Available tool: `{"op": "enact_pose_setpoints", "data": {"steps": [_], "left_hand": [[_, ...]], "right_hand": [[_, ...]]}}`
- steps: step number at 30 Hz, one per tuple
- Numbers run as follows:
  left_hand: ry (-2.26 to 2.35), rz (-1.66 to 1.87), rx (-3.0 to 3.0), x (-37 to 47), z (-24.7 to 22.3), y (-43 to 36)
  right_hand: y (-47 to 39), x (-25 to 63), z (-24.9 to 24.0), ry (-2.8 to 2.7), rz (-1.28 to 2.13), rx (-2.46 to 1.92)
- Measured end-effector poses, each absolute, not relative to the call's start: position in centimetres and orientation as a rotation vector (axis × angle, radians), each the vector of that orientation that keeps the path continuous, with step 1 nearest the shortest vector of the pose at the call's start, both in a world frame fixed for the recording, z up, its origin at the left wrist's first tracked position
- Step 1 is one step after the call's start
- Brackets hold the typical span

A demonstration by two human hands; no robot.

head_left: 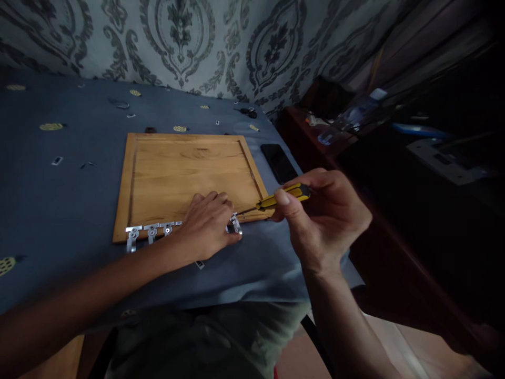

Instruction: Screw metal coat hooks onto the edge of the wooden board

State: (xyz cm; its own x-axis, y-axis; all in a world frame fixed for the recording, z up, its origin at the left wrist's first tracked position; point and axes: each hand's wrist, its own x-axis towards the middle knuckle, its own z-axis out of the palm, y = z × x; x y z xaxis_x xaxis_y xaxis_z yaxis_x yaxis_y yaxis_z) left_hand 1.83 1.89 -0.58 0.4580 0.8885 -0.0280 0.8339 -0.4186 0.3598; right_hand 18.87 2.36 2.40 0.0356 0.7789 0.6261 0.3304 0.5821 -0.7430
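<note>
A framed wooden panel (189, 176) lies flat on the blue patterned cloth. Along its near edge sit several shiny metal brackets (153, 232). My left hand (207, 223) rests over that edge, its fingers and thumb closed around another metal bracket (236, 225) near the right corner. In my right hand (323, 218) is a yellow and black screwdriver (282, 197), gripped by its handle between thumb and fingers. Its shaft points left and down, with the tip at the bracket by my left fingers. The exact contact at the tip is too small to make out.
A black phone (279, 163) lies right of the panel. Small dark keys or a similar item (248, 112) lie farther back. On the dark furniture at right stands a clear plastic bottle (351, 118), near a flat metal plate (442, 158). A patterned curtain (181, 42) hangs behind.
</note>
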Motion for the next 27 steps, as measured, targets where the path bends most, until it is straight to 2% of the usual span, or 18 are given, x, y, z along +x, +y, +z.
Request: {"op": "enact_pose_setpoints", "data": {"steps": [20, 27], "left_hand": [[1.482, 0.189, 2.378, 1.9, -0.2, 1.9], [1.484, 0.17, 2.387, 2.0, -0.2, 2.0]], "right_hand": [[3.0, 18.8, 3.0, -1.592, 0.637, -1.055], [3.1, 19.4, 3.4, -1.771, 0.616, -1.034]]}}
